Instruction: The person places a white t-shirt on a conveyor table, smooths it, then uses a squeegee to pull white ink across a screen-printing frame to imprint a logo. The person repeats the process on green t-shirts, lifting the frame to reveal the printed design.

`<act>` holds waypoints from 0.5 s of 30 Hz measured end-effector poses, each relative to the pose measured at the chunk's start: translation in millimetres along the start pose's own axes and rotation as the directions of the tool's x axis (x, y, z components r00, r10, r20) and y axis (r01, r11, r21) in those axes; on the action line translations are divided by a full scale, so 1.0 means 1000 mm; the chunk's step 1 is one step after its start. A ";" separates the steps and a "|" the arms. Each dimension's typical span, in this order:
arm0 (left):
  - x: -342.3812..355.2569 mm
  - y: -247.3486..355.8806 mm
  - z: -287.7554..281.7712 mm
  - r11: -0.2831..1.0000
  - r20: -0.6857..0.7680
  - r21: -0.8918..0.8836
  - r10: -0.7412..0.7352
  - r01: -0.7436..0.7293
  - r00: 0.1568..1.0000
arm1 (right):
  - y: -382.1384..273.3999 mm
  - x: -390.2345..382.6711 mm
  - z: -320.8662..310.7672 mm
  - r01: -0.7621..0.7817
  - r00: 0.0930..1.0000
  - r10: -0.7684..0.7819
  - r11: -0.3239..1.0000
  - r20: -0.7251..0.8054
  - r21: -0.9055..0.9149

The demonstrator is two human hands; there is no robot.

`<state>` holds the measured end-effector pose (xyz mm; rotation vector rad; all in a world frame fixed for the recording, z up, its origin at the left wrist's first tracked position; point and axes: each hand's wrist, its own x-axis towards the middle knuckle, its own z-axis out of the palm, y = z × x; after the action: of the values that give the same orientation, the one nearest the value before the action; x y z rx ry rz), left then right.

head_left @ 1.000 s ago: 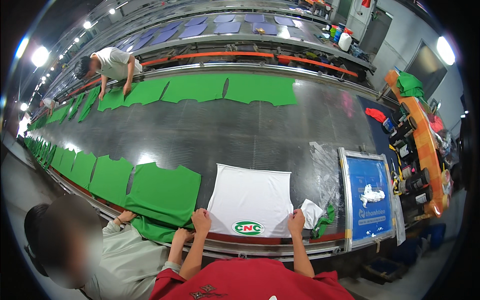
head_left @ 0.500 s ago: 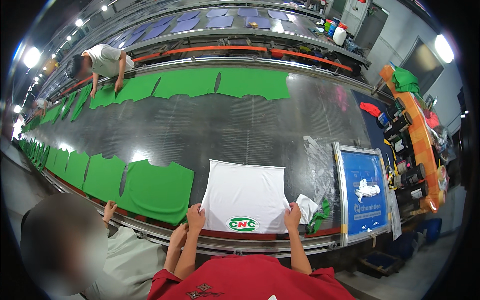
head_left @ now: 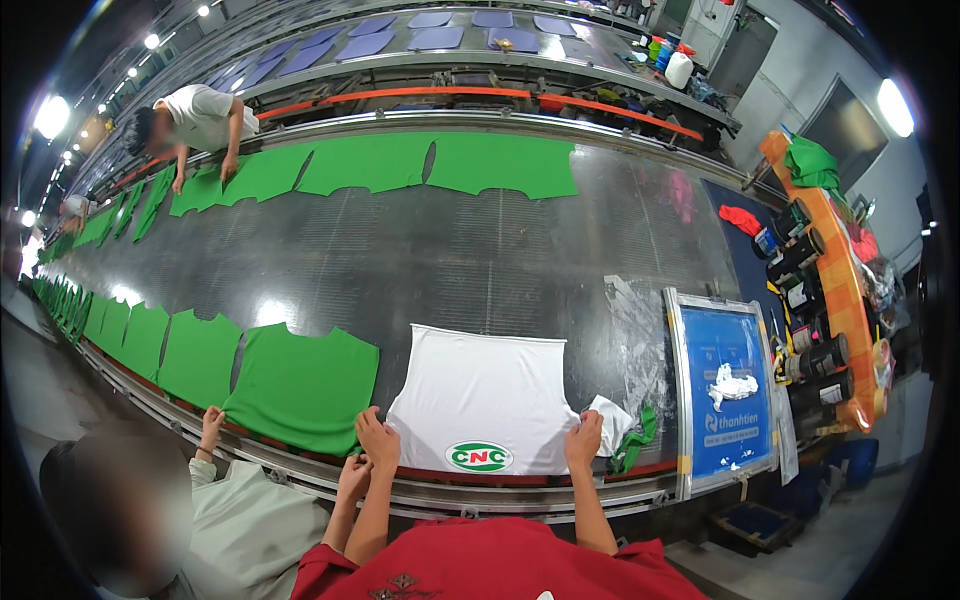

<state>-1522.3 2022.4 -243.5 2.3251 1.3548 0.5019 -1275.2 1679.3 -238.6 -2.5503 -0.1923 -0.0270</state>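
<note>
In front of me a white fabric panel [head_left: 485, 385] lies on the dark table, with an oval green, white and red print near its lower edge. My left hand [head_left: 379, 440] has its fingers closed on the panel's lower left edge, and my right hand [head_left: 583, 438] grips the lower right edge. Just left of my left hand, a green fabric panel [head_left: 308, 385] lies flat, its lower right corner by a co-worker's hand [head_left: 354, 476]. That co-worker's other hand [head_left: 212, 425] is at the green panel's lower left. A crumpled white cloth [head_left: 612, 425] lies right of my right hand.
A framed blue printing screen [head_left: 722, 390] with a white rag on it lies at the right. Dark jars [head_left: 818, 357] line the right end. More green panels [head_left: 365, 162] run along the far edge, where another person [head_left: 200, 118] bends over. A metal rail [head_left: 520, 497] borders the near side.
My left hand has moved slightly left, with the white panel's lower left edge drawn outward. My right hand keeps its grip. The view has shifted a little.
</note>
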 end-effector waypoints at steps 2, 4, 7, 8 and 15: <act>-0.001 0.020 0.005 0.993 -0.119 0.049 0.113 -0.108 0.986 | -0.013 0.001 0.002 0.077 0.997 -0.078 0.996 -0.023 -0.042; -0.003 0.033 0.019 0.963 -0.020 -0.002 0.270 -0.270 0.963 | -0.033 0.004 0.017 0.223 0.975 -0.223 0.975 0.000 -0.016; -0.009 0.069 0.050 0.827 0.306 -0.020 0.540 -0.562 0.784 | -0.065 -0.005 0.049 0.558 0.793 -0.549 0.829 0.266 0.046; -0.006 0.078 0.058 0.802 0.374 -0.100 0.578 -0.588 0.725 | -0.080 -0.009 0.056 0.631 0.699 -0.625 0.768 0.347 0.113; 0.084 0.129 0.117 0.763 0.322 -0.112 0.634 -0.637 0.703 | -0.130 0.059 0.116 0.716 0.630 -0.691 0.693 0.355 0.079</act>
<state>-1330.8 2020.2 -268.9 2.6966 0.3532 0.2478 -1238.0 1858.2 -260.7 -2.3505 -1.3613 0.1381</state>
